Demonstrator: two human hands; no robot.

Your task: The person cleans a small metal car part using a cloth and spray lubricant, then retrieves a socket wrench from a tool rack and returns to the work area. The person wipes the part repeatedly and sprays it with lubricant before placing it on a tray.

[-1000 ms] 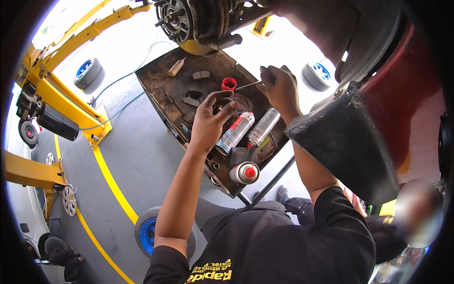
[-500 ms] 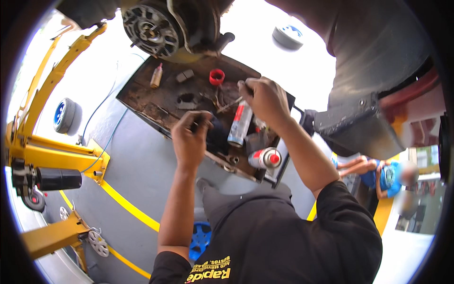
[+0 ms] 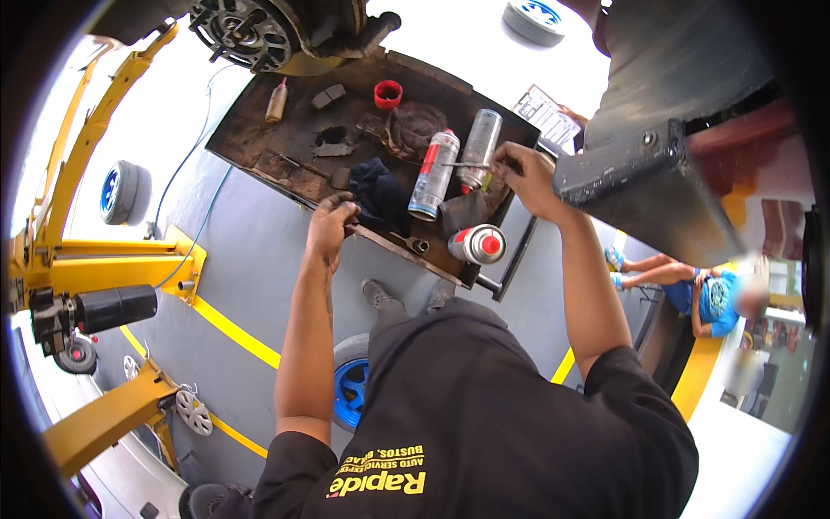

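My right hand [image 3: 529,182] is closed on one end of a thin metal rod [image 3: 468,164], whose free end points left over the spray cans. Under it lie a red-and-white spray can [image 3: 434,176] and a silver spray can [image 3: 482,138]. My left hand [image 3: 332,220] has its fingers curled together by the tray's near edge; whatever they hold, if anything, is hidden. Just right of that hand a dark cloth [image 3: 379,192] lies in the dirty metal tray [image 3: 251,143]. A third spray can [image 3: 478,245] with a red cap sits at the near right corner.
In the tray are a small bottle [image 3: 277,101], a brake pad [image 3: 328,96] and a red cup [image 3: 388,94]. A wheel hub [image 3: 246,36] hangs over the far left. A dark metal block [image 3: 644,195] juts in at right. Yellow lift arms [image 3: 99,272] stand left; a seated person [image 3: 713,298] is at right.
My right hand has moved right and slightly down, taking the rod with it. My left hand has shifted a little left, toward the tray edge. A clipboard has come into view beyond the tray.
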